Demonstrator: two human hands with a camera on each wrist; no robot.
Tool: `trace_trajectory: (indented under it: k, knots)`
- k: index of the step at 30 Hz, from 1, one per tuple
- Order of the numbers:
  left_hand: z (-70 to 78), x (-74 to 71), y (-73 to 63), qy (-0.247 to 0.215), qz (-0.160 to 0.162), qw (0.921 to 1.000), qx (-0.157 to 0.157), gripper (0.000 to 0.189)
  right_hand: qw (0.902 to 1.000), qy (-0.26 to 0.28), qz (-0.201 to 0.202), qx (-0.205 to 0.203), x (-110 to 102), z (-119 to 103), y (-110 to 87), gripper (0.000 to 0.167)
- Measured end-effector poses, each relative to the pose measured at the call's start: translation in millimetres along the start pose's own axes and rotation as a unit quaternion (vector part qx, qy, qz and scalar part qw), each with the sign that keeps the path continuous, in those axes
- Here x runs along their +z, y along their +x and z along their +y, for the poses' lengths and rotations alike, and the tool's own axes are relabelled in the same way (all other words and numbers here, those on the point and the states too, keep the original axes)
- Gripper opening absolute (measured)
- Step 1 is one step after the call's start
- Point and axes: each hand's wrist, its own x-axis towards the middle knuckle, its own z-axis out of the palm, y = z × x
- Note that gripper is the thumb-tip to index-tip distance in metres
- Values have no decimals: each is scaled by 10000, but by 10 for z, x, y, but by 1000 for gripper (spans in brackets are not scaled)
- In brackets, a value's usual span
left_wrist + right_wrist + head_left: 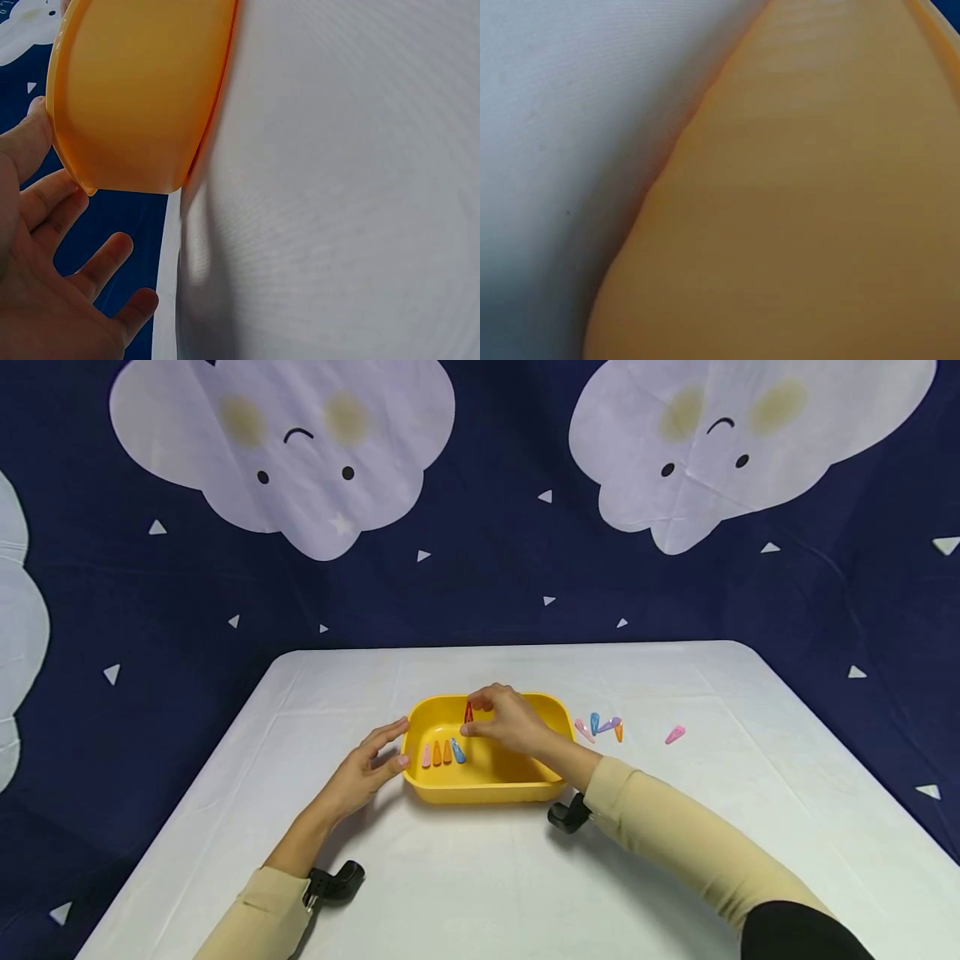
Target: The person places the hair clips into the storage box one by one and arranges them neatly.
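A yellow plastic tray [480, 794] stands on the white table. Over its inside, my right hand [513, 720] pinches a red snap hair clip [468, 713] between thumb and fingers. Against the tray's left end rests my left hand [367, 770], its fingers and thumb touching the rim without curling round it. In the left wrist view, the left hand [56, 240] has its fingers spread beside the tray wall [135, 97]. Inside the tray lie a pink clip [426, 756], two orange clips [437, 753] and a blue clip [458, 751] in a row. The right wrist view shows only tray wall [795, 210] and cloth.
Right of the tray lie a pink clip [584, 731], a blue clip [595, 723], a purple clip [609, 725] and an orange clip [618, 732], close together. Another pink clip [675, 735] lies farther right. A dark blue cloud-printed cloth [495, 593] hangs behind the table [465, 877].
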Motion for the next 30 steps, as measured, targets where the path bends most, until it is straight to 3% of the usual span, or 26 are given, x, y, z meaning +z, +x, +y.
trace_trajectory:
  k: [16, 30]
  knots:
    - [3, 3, 4, -28, 17, 10000, -2, 53, 9999, -42, 32, -154, 143, 88, 31, 51]
    - [-11, 6, 5, 5, 48, 10000, 47, 53, 9995, -69, -320, 21, 235, 134, 30, 52]
